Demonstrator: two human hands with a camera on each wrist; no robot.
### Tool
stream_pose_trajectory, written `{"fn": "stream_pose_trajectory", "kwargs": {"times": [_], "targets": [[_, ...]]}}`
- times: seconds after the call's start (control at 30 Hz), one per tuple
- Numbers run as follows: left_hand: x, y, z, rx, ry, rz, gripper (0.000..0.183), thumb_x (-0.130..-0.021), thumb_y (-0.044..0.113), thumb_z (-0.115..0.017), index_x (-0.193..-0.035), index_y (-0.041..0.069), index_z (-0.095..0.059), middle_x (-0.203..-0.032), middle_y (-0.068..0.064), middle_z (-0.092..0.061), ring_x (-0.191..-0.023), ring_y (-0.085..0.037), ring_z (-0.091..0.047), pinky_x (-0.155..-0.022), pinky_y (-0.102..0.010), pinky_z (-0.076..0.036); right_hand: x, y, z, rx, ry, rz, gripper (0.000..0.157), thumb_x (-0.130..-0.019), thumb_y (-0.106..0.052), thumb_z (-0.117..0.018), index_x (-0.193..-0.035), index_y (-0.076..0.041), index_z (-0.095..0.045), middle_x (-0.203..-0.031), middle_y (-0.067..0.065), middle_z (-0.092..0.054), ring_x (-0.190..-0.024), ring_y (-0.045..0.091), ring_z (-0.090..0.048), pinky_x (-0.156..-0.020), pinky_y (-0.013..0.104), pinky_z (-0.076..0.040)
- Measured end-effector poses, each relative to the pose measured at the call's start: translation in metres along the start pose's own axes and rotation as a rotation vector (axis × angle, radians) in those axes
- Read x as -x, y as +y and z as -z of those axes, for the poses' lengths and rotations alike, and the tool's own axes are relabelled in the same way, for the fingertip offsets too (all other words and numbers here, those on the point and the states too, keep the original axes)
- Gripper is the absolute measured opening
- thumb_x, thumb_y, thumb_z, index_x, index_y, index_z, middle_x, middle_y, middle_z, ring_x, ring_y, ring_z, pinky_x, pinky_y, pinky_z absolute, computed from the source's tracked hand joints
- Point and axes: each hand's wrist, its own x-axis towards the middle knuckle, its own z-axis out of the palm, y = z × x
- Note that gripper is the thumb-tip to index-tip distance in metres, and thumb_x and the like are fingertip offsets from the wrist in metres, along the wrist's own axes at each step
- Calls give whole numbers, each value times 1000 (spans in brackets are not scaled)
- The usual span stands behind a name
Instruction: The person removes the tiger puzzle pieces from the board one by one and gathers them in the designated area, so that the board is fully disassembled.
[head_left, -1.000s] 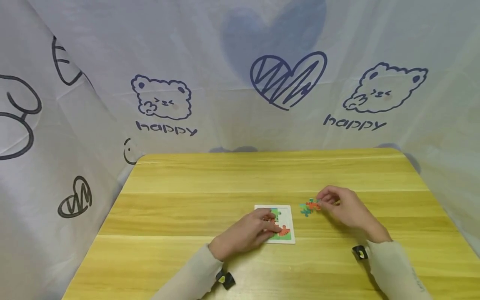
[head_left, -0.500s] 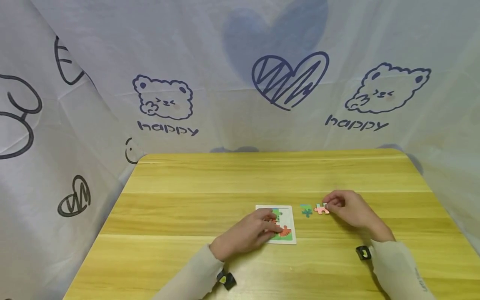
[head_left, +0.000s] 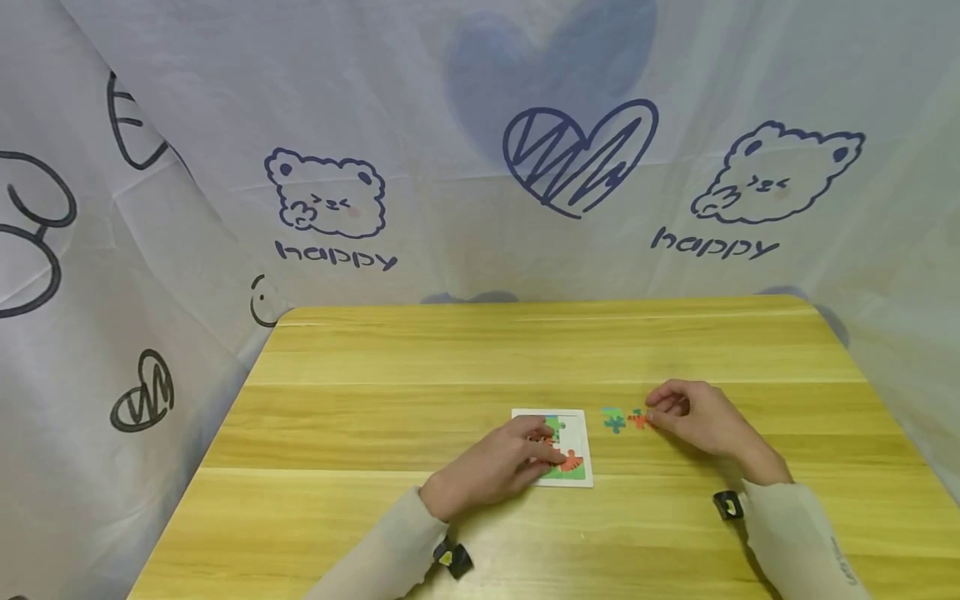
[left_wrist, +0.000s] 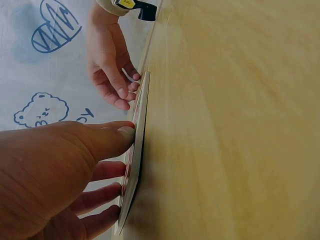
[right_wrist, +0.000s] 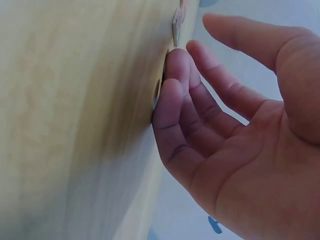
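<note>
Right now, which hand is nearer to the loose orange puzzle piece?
The right hand: it is right beside the orange piece, at the piece's right edge. The left hand is farther away, to its left, touching the puzzle board.

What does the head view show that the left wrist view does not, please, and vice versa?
Only the head view: the orange jigsaw piece, the green-and-teal jigsaw piece and the left sleeve.
Only the left wrist view: the jigsaw tray edge-on, with its thickness showing.
Both: that tray, the left hand touching it, the right hand, the wooden table and the fabric backdrop.
</note>
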Motion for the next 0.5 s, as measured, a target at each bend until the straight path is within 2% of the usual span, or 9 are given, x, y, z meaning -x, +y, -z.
{"fn": "stream_pose_trajectory", "kwargs": {"times": [0.23, 0.5], "targets": [[-1, 0, 0, -7, 10, -4, 24, -108, 19, -70, -130, 18, -82, -140, -10, -70, -131, -22, -64, -117, -32, -55, 1, -9, -2, 18, -1, 27, 14, -102, -14, -78, -111, -4, -77, -98, 3, -75, -87, 13, -65, -74, 23, -56], [-1, -1, -1, 10, 4, 13, 21, -108, 19, -72, -125, 19, -84, -139, -6, -72, -138, -23, -64, -123, -34, -51, 5, -34, -8, 13, -11, 101, 15, -103, -12, -75, -115, -2, -76, -96, 1, -73, -85, 10, -65, -74, 25, -58]]}}
